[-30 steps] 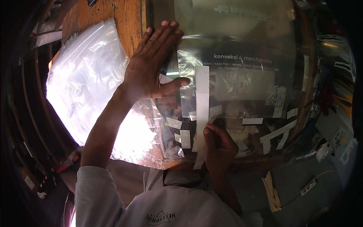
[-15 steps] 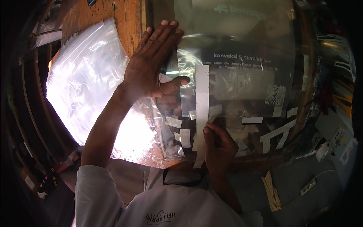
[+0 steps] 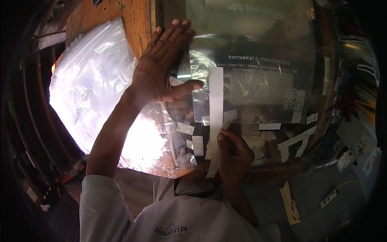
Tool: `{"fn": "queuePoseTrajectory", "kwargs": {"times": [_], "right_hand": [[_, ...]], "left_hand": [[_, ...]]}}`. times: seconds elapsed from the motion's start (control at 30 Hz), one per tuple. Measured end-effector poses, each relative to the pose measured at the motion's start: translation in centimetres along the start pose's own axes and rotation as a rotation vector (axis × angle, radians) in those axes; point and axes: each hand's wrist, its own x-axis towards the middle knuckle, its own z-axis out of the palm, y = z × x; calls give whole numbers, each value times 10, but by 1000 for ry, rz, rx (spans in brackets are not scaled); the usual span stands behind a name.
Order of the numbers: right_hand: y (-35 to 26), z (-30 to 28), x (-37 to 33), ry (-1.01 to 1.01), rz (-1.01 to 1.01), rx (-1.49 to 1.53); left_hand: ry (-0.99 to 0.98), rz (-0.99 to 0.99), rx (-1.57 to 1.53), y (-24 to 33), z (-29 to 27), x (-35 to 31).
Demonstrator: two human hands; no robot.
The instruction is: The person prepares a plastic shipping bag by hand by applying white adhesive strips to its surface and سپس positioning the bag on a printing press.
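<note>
My left hand (image 3: 163, 66) lies flat with fingers stretched out, at the left edge of a clear printed plastic sheet or bag (image 3: 258, 44). Its thumb points right, towards a long white strip (image 3: 216, 97). That strip runs upright over the left part of the plastic and down past its lower edge. Beside the strip's lower right edge, my right hand (image 3: 236, 151) is closed, thumb and forefinger pinched together at the edge. Whatever is between those fingertips is too small to make out.
A stack of clear plastic bags (image 3: 92, 76), glaring with light, lies to the left on the wooden table (image 3: 137, 20). Short white tape pieces (image 3: 197, 145) are scattered around the sheet's lower edge. Below right are a power strip (image 3: 328, 198) and a pale folded bundle (image 3: 289, 203).
Almost nothing differs. The picture has shifted very slightly, and both hands keep their places on the sheet and beside the strip.
</note>
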Motion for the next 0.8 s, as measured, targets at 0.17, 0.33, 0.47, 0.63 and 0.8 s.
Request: {"fn": "queuePoseTrajectory", "kwargs": {"times": [0.17,0.33,0.47,0.63,0.8], "right_hand": [[2,0,0,7,-23,-11],[2,-1,0,8,11,-16],[-3,-2,-1,-2,60,-16],[-3,-1,-1,-4,41,-21],[-3,-3,0,-9,20,-102]], "left_hand": [[31,-5,-32,0,1,-1],[97,1,-119,7,-5,2],[110,8,-134,5,-5,1],[72,4,-77,0,1,0],[68,20,-47,-1,4,1]]}}
